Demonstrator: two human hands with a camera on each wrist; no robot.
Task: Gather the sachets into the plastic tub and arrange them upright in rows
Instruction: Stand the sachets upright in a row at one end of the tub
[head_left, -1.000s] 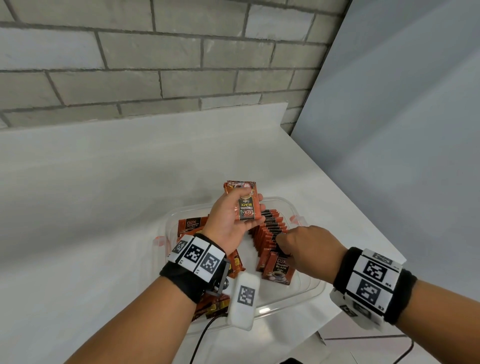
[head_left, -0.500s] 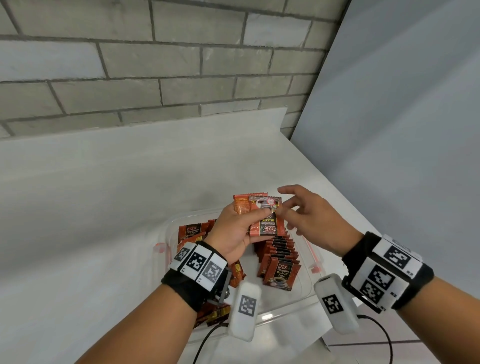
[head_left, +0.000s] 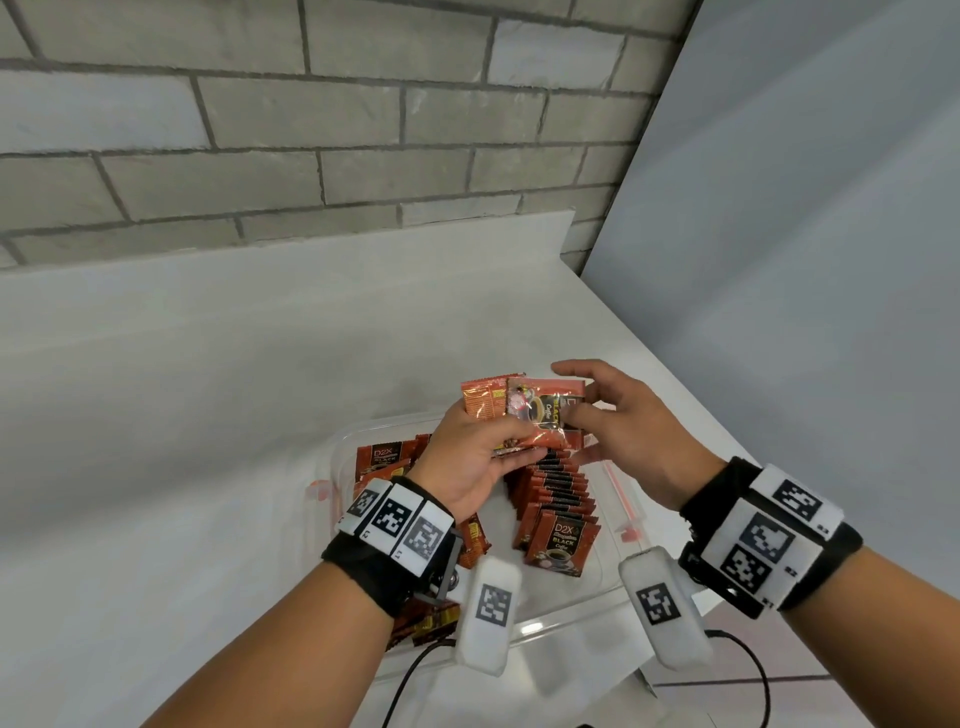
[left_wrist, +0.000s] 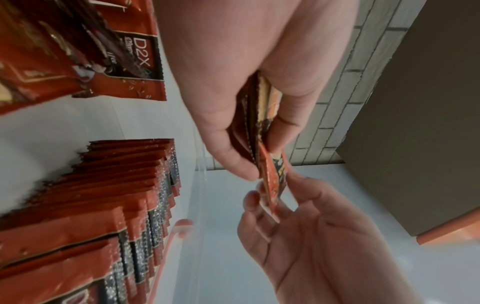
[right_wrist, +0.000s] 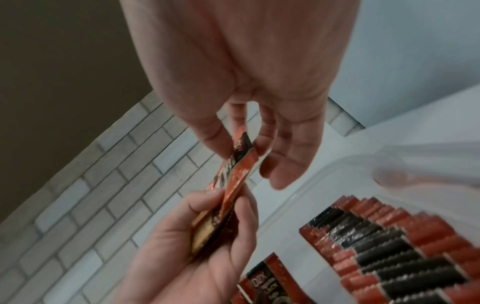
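Note:
My left hand (head_left: 511, 441) grips a small stack of red-and-black coffee sachets (head_left: 488, 408) above the clear plastic tub (head_left: 340, 447). My right hand (head_left: 574, 402) pinches the front sachet (head_left: 545, 410) of that stack between thumb and fingers; the right wrist view shows this sachet (right_wrist: 240, 158) edge-on. A row of upright sachets (head_left: 558, 499) fills the tub's right half, also in the left wrist view (left_wrist: 116, 195). Loose sachets (head_left: 382, 462) lie flat in the tub's left part, partly hidden by my left wrist.
The tub sits near the front right corner of a white table (head_left: 208, 415). A brick wall (head_left: 311, 130) runs behind, a grey panel (head_left: 805, 260) stands at the right. More sachets (head_left: 431, 623) show under my left wrist. Cables (head_left: 405, 686) hang at the front edge.
My right hand has left the upright row in the tub, risen to the stack in my left hand and taken hold of its front sachet. The left hand moved slightly right.

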